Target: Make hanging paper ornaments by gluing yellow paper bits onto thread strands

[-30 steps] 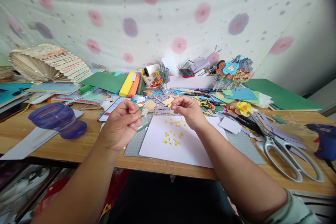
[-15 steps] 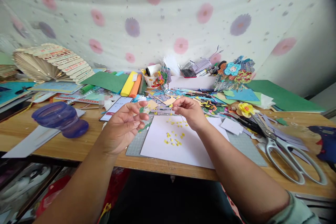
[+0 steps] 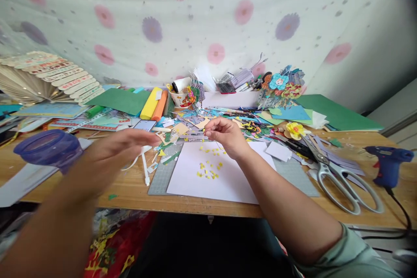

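Fingertips of my right hand (image 3: 224,135) are pinched together just above the far edge of the white paper sheet (image 3: 228,182), thumb against forefinger, on what looks like a very thin wire or thread; it is too fine for me to say for certain. My left hand (image 3: 110,154) is blurred, with the fingers spread and nothing in them, hovering over the wooden table (image 3: 130,189) between the purple plastic cup (image 3: 48,147) and the cutting mat (image 3: 161,178).

Scattered on the sheet just below my right hand lie the small yellow paper bits (image 3: 208,169). I judge them nearly weightless and limp: a breath or a brushing sleeve would send them off, and a hard pinch would crease them. Each wants lifting by an edge between two fingertips, or with a dampened pad. The fine strand, if it is wire, will be springy and slippery, so I would grip it close to its tip.

Large scissors (image 3: 339,178) lie well to the right, near the blue glue gun (image 3: 389,165). A heap of coloured paper scraps (image 3: 195,121) sits just beyond the sheet.
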Tool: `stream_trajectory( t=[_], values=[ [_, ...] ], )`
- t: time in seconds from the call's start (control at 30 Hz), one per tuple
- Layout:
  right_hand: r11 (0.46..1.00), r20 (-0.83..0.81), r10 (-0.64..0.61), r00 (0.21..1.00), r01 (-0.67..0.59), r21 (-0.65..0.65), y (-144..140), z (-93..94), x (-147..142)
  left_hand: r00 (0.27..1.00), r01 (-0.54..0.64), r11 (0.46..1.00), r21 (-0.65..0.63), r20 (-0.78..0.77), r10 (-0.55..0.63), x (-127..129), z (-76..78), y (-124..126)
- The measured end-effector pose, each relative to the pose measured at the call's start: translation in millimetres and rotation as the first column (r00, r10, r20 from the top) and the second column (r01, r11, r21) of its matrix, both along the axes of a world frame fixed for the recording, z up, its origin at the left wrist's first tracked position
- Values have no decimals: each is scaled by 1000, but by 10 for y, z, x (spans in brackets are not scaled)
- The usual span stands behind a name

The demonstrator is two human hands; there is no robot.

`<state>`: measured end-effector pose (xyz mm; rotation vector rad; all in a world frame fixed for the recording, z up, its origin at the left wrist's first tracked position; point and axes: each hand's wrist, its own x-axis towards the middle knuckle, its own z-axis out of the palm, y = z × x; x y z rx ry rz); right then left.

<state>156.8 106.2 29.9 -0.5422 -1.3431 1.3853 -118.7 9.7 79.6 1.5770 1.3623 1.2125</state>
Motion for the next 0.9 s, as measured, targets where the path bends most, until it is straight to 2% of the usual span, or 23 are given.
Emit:
stream_trajectory(
  t=[0.03,0.1,0.17,0.27,0.37,0.5,0.63,0.77,0.9],
  values=[
    [1000,11,6,1000,-6,9,-8,3,-1,998,48,999,-16,-26,-48,198,-17,146],
    [999,29,23,999,-24,30,-22,7,-3,985,161,986,-34,72,-158,597,-84,412],
    [998,32,30,999,-32,46,-29,10,-2,968,214,976,-36,141,-207,918,-167,623],
    [998,30,23,999,-24,49,-18,12,5,904,308,948,-75,335,-267,1157,-274,851],
    [999,10,21,1000,-21,44,20,1,20,828,423,891,-164,470,-306,1169,-354,996],
    [997,-5,-64,998,64,42,86,-42,44,790,471,868,-154,511,-338,1061,-444,1055],
    [991,42,-131,990,132,-12,121,-90,45,821,484,861,-153,421,-387,965,-490,1020],
    [992,64,-116,991,119,-45,112,-112,24,862,435,882,-179,365,-351,947,-493,989],
    [993,69,-115,991,117,-29,98,-112,20,874,420,893,-161,339,-349,970,-514,990]
  ],
)
